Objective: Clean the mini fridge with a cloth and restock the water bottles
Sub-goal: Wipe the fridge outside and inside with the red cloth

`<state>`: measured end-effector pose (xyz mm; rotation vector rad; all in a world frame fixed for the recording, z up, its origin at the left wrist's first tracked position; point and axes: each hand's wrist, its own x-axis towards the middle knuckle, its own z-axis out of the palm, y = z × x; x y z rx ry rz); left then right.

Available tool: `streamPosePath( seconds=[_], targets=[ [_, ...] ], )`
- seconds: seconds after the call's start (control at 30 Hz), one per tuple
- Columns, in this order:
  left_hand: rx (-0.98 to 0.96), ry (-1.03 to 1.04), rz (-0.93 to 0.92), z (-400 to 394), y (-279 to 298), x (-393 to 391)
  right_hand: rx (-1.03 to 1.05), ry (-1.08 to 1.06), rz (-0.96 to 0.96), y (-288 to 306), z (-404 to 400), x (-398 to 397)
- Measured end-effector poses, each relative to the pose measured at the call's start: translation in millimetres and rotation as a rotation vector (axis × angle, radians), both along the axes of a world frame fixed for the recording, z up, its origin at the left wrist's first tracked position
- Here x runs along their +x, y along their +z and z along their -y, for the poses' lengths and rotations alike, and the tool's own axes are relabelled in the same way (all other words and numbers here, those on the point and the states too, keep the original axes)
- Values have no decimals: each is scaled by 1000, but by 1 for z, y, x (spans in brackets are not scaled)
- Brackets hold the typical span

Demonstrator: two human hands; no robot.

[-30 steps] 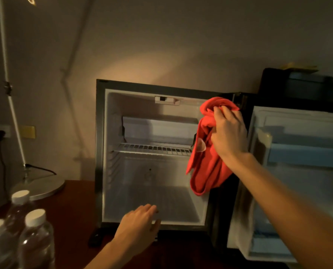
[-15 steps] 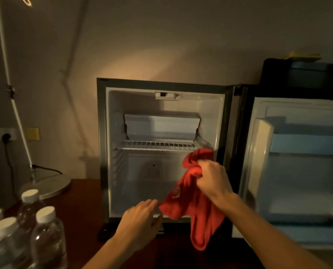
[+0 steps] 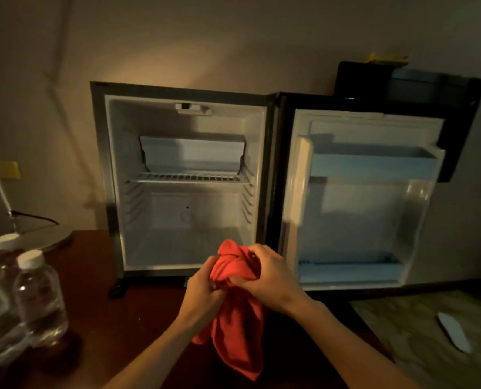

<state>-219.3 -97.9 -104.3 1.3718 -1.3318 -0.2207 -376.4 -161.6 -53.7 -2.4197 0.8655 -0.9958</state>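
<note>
Bunching between left hand (image 3: 202, 290) and right hand (image 3: 270, 279), both gripping tight: red cloth (image 3: 237, 318), tail hanging below.

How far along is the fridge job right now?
Done: the black mini fridge stands open and empty. In hand: both the left hand and right hand grip the bunched red cloth in front of it. Left: the clear white-capped water bottles sit on the dark wooden desk.

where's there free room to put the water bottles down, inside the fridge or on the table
Free: the fridge floor under the wire shelf, the shelf itself, and both door racks. On the table, the dark patch between the bottles and the red cloth is bare. The table's left edge is crowded.
</note>
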Motion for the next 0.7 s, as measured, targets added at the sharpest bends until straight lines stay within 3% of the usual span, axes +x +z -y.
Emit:
streamPosePath(
  seconds=[0.27, 0.47, 0.7],
  targets=[
    [50, 137, -73, -1, -4, -33, -115, 70, -100, -10, 9, -54],
    [133, 265, -87, -11, 0, -25, -231, -65, -97, -17, 25, -101],
    [102, 260, -98, -61, -2, -14, 46, 430, -76, -50, -26, -37]
  ],
)
